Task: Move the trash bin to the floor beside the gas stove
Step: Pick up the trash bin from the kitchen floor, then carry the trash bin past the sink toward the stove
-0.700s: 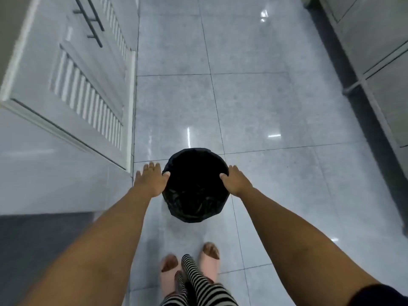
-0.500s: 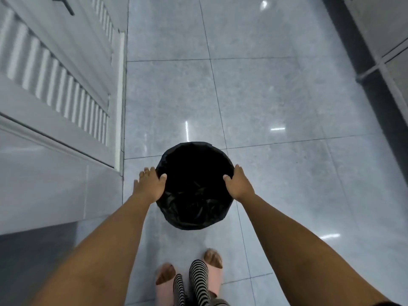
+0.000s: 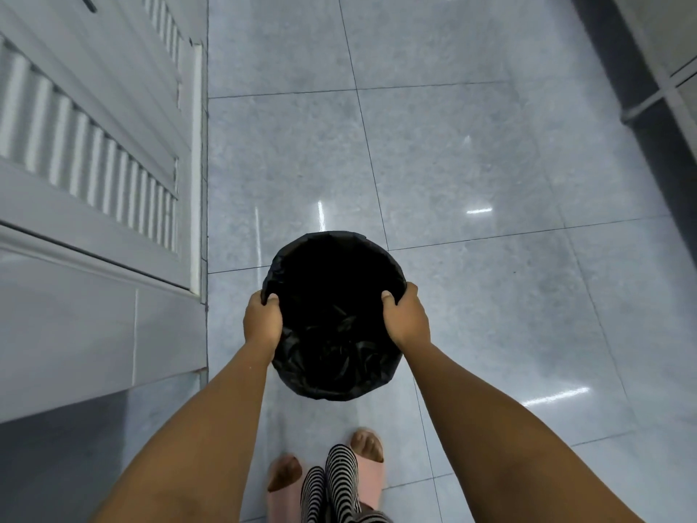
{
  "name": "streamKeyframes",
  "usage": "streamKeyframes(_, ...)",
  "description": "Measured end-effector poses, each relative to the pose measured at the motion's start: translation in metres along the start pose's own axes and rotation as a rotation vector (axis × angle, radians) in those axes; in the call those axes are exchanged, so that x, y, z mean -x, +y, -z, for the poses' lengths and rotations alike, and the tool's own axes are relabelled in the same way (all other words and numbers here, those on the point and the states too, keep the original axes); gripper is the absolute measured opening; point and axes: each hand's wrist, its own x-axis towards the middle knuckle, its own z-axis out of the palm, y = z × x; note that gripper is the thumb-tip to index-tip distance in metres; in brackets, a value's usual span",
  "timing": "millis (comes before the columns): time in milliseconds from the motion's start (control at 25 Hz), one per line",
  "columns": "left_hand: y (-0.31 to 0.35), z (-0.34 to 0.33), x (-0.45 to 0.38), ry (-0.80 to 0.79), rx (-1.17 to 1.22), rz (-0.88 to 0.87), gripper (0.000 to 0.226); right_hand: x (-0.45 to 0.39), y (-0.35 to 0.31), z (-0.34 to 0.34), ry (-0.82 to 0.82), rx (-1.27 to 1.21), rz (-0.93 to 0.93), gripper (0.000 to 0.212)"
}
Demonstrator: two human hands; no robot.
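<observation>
A round trash bin (image 3: pixel 333 296) lined with a black plastic bag is in front of me over the grey tiled floor. My left hand (image 3: pixel 263 320) grips its left rim, thumb hooked inside. My right hand (image 3: pixel 406 318) grips the right rim the same way. The bin's inside is dark, with crumpled bag folds at the bottom. No gas stove is in view.
White louvred cabinet doors (image 3: pixel 94 152) and a grey counter edge (image 3: pixel 75 334) run along the left. Grey cabinets with a dark base (image 3: pixel 641 88) line the right. Glossy floor tiles (image 3: pixel 433 164) stretch ahead. My feet in pink slippers (image 3: pixel 328 473) stand just behind the bin.
Both hands went from resting flat against the bin's sides to gripping its rim with the thumbs inside. The bin looks larger and closer in view.
</observation>
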Motion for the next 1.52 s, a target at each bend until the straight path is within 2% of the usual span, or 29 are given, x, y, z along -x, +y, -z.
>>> streamKeyframes(200,0.069,0.033,0.074,0.008,0.007,-0.023,0.046,0.058,-0.060,0.075,-0.006,-0.005,0.028,0.050)
streamKeyframes(480,0.204,0.090,0.197,0.017,-0.014,-0.103,0.046,0.152,-0.166,0.203,0.002,-0.034,0.083,0.054)
streamKeyframes(840,0.312,0.134,0.287,0.037,0.049,-0.151,0.046,0.214,-0.257,0.306,-0.023,-0.055,0.154,0.058)
streamKeyframes(1120,0.373,0.153,0.284,0.002,0.100,-0.158,0.050,0.201,-0.323,0.333,-0.043,-0.029,0.202,0.061)
streamKeyframes(1280,0.416,0.161,0.251,-0.046,0.120,-0.138,0.052,0.168,-0.373,0.332,-0.052,0.000,0.212,0.063)
streamKeyframes(1520,0.518,0.170,0.172,-0.125,0.101,-0.126,0.055,0.098,-0.466,0.333,-0.027,-0.004,0.178,0.065)
